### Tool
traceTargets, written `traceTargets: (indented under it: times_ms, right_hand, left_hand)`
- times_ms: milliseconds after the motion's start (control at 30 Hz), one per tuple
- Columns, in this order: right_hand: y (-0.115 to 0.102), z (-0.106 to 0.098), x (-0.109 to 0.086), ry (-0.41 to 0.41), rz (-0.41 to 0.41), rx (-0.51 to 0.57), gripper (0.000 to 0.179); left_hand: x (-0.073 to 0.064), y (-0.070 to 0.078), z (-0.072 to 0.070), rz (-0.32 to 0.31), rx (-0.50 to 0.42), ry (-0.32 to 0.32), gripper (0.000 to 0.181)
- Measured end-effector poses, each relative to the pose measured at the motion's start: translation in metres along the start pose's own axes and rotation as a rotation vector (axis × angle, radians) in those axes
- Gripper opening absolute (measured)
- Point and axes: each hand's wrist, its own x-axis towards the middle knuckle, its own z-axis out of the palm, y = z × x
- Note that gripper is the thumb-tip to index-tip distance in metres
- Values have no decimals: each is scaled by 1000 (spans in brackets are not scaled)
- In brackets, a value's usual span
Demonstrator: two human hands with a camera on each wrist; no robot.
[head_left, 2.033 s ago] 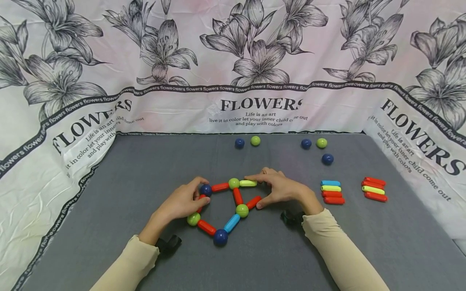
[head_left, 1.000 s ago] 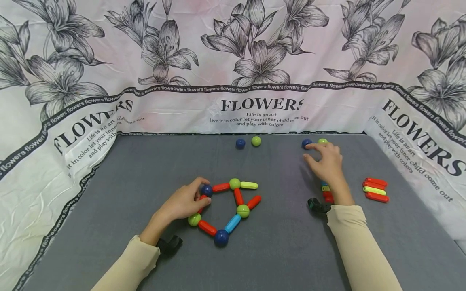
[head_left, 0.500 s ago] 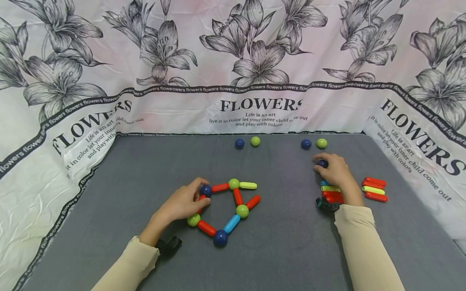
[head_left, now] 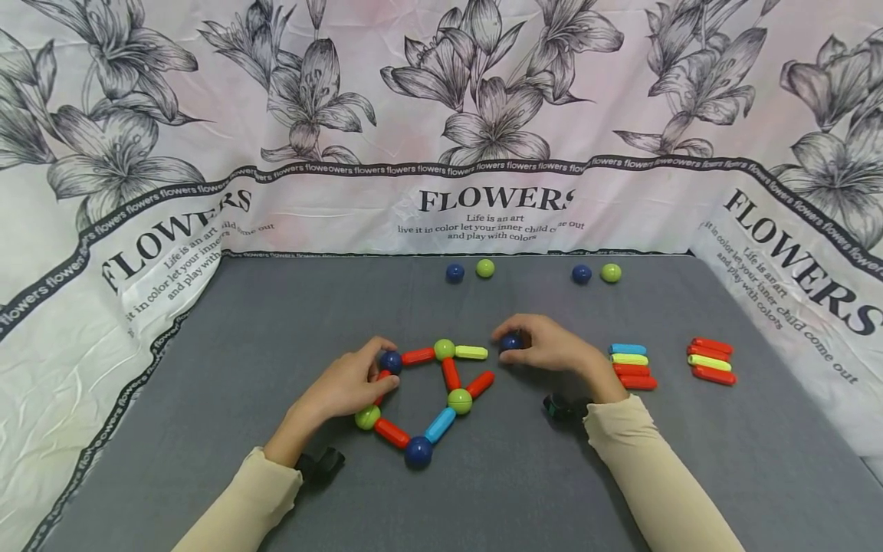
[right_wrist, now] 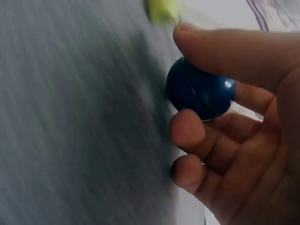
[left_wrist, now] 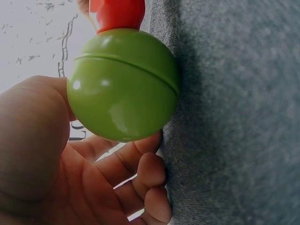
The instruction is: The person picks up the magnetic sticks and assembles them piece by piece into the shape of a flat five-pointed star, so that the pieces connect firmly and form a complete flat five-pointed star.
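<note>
On the grey cloth lies a flat toy-building frame of coloured rods and balls. My left hand (head_left: 355,381) grips its upper left corner, thumb and index finger about a blue ball (head_left: 391,361) and the end of a red rod (head_left: 382,388). A green ball (left_wrist: 123,86) fills the left wrist view, in front of that hand. My right hand (head_left: 552,346) pinches a loose dark blue ball (right_wrist: 200,89) between thumb and fingers. It is just right of the yellow rod (head_left: 472,353), whose free end points toward it; a red rod (head_left: 480,382) sticks out below.
Two rod stacks lie at right: one with a blue rod (head_left: 628,349) on top, the other mostly red (head_left: 713,346). Along the back stand loose blue (head_left: 454,273) and green balls (head_left: 486,268), with another blue (head_left: 582,274) and green ball (head_left: 611,273) farther right.
My right hand left the frame, reached to the back right, took the loose blue ball there and carried it left toward the yellow rod. The left hand and frame have stayed put.
</note>
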Motion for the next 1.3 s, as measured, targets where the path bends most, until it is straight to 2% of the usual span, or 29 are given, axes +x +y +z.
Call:
traceTargets:
  times_ms: [133,267,500,700,833,967,1067,1200,1300]
  right_hand:
    - [-12,17,6,8,-84,-81,30]
    - [-19,25,9,34,-96,-128,29]
    - [-22,30,9,53,-87,-124,21]
    - [-20,28,8,60,-120,-73,20]
    - [-16,22,6,1,-116,-21,31]
    - [-15,13,1,-119,-50,52,53]
    - [-17,10,-1,-185,-4,67,71]
    - [-21,13,1,-186,5,31,88]
    - [-23,16,2,-158,1,36,86]
  left_hand:
    - [1,0,1,0,5,1,46]
    - [1,0,1,-4,8,4,46]
    - [0,0,1,-12,11,5,47]
    - [0,0,1,-16,8,5,46]
    - [0,0,1,-14,11,5,47]
    - [0,1,1,-8,10,4,47]
    - [0,1,1,-9,6,2,47]
    - [0,1,1,-12,1,-1,47]
    - [0,1,1,-11,0,-1,47]
